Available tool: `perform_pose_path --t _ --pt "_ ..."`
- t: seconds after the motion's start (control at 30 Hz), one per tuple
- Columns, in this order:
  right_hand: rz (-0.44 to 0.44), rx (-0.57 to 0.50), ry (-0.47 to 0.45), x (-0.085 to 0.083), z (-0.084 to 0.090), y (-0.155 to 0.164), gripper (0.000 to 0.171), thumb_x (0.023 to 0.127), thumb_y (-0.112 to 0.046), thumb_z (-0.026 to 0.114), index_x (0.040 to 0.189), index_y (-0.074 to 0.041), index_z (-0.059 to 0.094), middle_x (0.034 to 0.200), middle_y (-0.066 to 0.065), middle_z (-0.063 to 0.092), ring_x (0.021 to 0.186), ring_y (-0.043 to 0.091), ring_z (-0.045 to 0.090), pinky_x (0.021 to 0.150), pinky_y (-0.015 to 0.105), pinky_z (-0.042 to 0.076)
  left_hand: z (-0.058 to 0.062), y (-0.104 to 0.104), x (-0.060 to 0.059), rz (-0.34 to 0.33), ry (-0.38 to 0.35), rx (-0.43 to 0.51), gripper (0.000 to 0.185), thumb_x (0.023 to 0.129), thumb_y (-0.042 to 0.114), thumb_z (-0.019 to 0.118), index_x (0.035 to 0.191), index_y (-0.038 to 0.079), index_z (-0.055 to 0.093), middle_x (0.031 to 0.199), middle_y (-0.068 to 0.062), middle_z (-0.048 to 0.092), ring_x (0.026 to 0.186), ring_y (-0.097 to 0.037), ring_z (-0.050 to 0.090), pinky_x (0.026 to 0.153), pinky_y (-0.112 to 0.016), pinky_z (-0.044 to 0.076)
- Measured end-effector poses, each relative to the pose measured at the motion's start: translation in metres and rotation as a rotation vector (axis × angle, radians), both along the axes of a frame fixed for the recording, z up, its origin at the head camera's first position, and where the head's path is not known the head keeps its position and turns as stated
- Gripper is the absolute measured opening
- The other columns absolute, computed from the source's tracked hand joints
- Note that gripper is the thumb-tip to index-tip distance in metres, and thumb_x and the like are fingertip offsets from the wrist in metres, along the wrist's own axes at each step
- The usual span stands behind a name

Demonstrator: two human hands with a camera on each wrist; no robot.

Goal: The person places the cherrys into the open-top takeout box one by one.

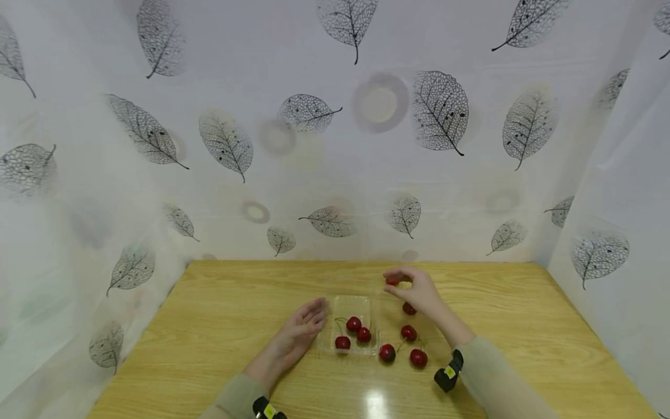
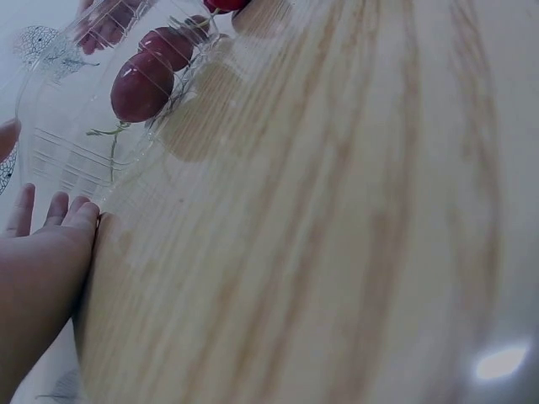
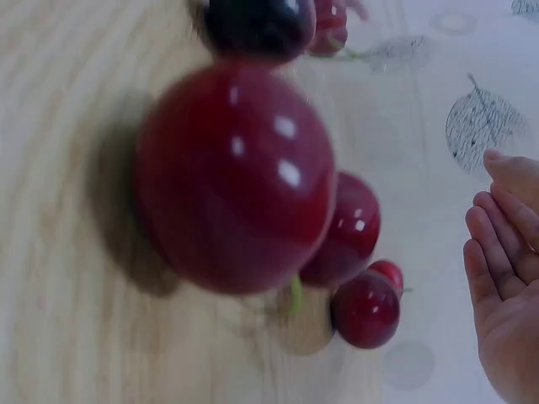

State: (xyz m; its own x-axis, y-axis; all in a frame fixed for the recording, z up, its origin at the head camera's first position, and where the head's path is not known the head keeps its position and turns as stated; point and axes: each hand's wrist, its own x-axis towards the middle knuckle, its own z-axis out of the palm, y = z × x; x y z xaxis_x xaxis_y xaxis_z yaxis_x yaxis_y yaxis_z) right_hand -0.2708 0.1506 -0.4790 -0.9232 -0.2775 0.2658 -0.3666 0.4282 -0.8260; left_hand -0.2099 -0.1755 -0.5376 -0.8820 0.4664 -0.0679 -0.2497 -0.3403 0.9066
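Fingers of the right hand [image 1: 419, 291] pinch a cherry [image 1: 392, 281]; relaxed left hand [image 1: 300, 331] touches the clear tray [image 1: 349, 302] holding three cherries [image 1: 353, 323].

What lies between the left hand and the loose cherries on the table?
In the head view, the clear plastic tray with three cherries in it lies between the left hand and the loose cherries.
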Motion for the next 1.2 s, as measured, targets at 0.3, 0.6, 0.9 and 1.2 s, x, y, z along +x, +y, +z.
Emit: perform_pose_path --t 0.3,0.6,0.9,1.2 --pt "-0.08 0.053 -0.078 -0.02 -0.009 0.009 0.031 0.096 -0.006 0.078 0.124 0.005 0.072 0.119 0.023 0.077 0.114 0.042 0.07 0.104 0.059 0.057 0.0 0.0 0.0 -0.002 0.011 -0.004 0.081 0.102 -0.007 0.051 0.165 -0.012 0.0 0.175 -0.031 -0.001 0.157 -0.019 0.03 0.121 -0.015 0.039" --pt "-0.097 0.024 -0.165 -0.037 -0.018 0.018 0.037 0.097 -0.01 0.077 0.129 0.007 0.069 0.129 0.027 0.073 0.122 0.044 0.068 0.104 0.052 0.06 0.0 0.001 0.001 0.007 0.023 -0.007 0.078 0.102 -0.007 0.051 0.164 -0.012 0.003 0.175 -0.031 0.003 0.152 -0.014 0.038 0.121 -0.016 0.04" --pt "-0.084 0.015 -0.202 -0.047 -0.035 0.027 0.042 0.096 -0.011 0.079 0.131 0.01 0.067 0.127 0.029 0.072 0.114 0.04 0.07 0.095 0.034 0.063 0.003 0.001 0.002 -0.001 0.004 -0.01 0.08 0.103 -0.006 0.051 0.165 -0.011 0.001 0.175 -0.03 0.001 0.16 -0.024 0.027 0.124 -0.017 0.037" --pt "-0.085 -0.018 -0.279 -0.052 -0.048 0.031 0.046 0.097 -0.014 0.078 0.135 0.008 0.065 0.131 0.028 0.071 0.118 0.038 0.07 0.095 0.031 0.063 0.004 0.002 0.002 0.008 -0.007 -0.02 0.081 0.102 -0.006 0.052 0.165 -0.011 0.001 0.175 -0.03 0.001 0.16 -0.025 0.025 0.123 -0.016 0.038"
